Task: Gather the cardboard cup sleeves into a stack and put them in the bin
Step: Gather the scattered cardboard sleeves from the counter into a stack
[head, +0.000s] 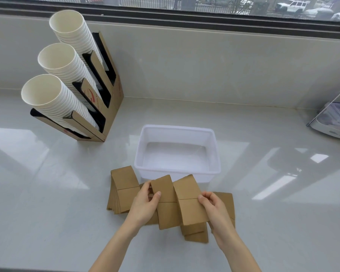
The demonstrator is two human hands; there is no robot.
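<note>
Brown cardboard cup sleeves lie flat on the white counter just in front of a white plastic bin (216, 154) that has nothing in it. A neat pile of sleeves (124, 191) sits at the left. My left hand (145, 205) pinches the left edge of one sleeve (166, 203), thumb on top. My right hand (214, 209) grips the right edge of a neighbouring sleeve (190, 201). More sleeves (196, 232) lie under these two, and another one (227, 203) pokes out behind my right hand.
A cardboard cup holder (110, 107) with three tilted stacks of white paper cups (53, 95) stands at the back left. A clear plastic container (334, 120) sits at the right edge. A window ledge runs along the back.
</note>
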